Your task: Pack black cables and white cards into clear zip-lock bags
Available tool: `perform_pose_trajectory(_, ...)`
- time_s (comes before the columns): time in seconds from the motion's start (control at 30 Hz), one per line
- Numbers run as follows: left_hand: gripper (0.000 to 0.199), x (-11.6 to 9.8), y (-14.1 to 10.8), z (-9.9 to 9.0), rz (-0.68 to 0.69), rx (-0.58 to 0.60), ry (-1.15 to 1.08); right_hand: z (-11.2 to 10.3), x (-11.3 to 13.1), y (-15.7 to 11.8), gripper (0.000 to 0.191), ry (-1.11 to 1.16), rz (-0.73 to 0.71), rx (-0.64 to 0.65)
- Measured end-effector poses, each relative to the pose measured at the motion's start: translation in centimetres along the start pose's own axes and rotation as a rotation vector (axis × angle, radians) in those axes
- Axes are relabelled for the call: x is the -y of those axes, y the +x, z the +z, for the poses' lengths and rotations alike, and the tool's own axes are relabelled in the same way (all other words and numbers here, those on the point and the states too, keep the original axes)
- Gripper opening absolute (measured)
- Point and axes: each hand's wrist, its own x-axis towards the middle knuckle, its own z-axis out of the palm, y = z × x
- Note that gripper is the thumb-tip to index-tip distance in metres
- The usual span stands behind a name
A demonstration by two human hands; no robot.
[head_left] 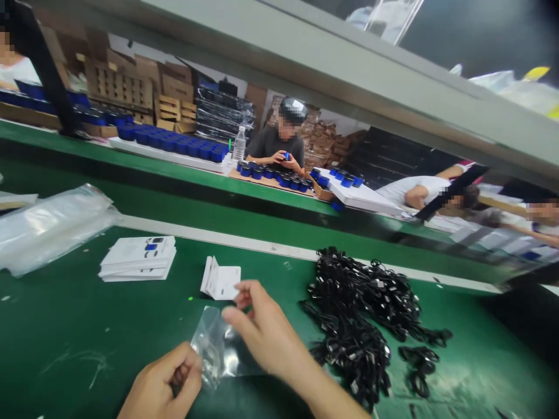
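My left hand (163, 381) is closed in a pinch on the edge of a clear plastic bag (208, 343), which lies low over the green table. Past the bag, my right hand (268, 334) reaches forward with thumb and fingers apart. Its fingertips are at the right edge of a folded white leaflet (227, 283) that stands partly open; whether they touch it I cannot tell. A stack of white printed leaflets (137, 258) lies farther left. To the right of my right hand is a large heap of bundled black cables (358, 314).
More clear plastic bags (56, 224) lie at the far left. Two cable bundles (419, 366) sit apart from the heap. Beyond a pale strip (273, 247), blue-and-black jars (174, 142) line a raised ledge. A co-worker (279, 139) opposite holds one. A shelf beam (279, 52) crosses overhead.
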Motion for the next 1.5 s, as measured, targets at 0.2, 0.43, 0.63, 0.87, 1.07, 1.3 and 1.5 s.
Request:
perform_pose_trajectory(0.2, 0.028, -1.0, -0.2, 0.2, -0.08, -0.067, -0.154, 2.9, -0.6, 8.6, 0.073, 0.102, 0.203, 0.076)
perform_pose_trajectory(0.43, 0.029, -1.3, -0.2, 0.7, -0.128, -0.102, -0.233, 2.9, -1.8, 8.8, 0.034, 0.188, 0.296, 0.095)
perform_pose_trajectory(0.63, 0.033, -1.2, -0.1, 0.3, -0.248, -0.073, -0.414, -0.9, -2.8, 4.1, 0.03, 0.131, 0.223, -0.07)
perform_pose_trajectory(0.87, 0.034, -2.3, 0.3, 0.0, -0.375, -0.157, -0.614, -0.1, -2.8, -5.4, 0.025, -0.234, -0.123, -0.131)
perform_pose_trajectory(1.07, 0.033, -2.0, 0.7, -0.4, -0.264, -0.169, -0.573, 3.7, -3.1, -6.7, 0.016, -0.321, -0.388, -0.273)
perform_pose_trajectory(1.3, 0.041, -2.8, 0.8, -1.2, -0.261, -0.267, -0.63, 4.1, -3.3, -6.9, 0.012, -0.28, -0.542, -0.356)
perform_pose_trajectory(1.5, 0.043, -2.1, 0.9, -1.3, -0.27, -0.334, -0.645, 2.1, -2.9, -6.7, 0.022, -0.306, -0.378, -0.39)
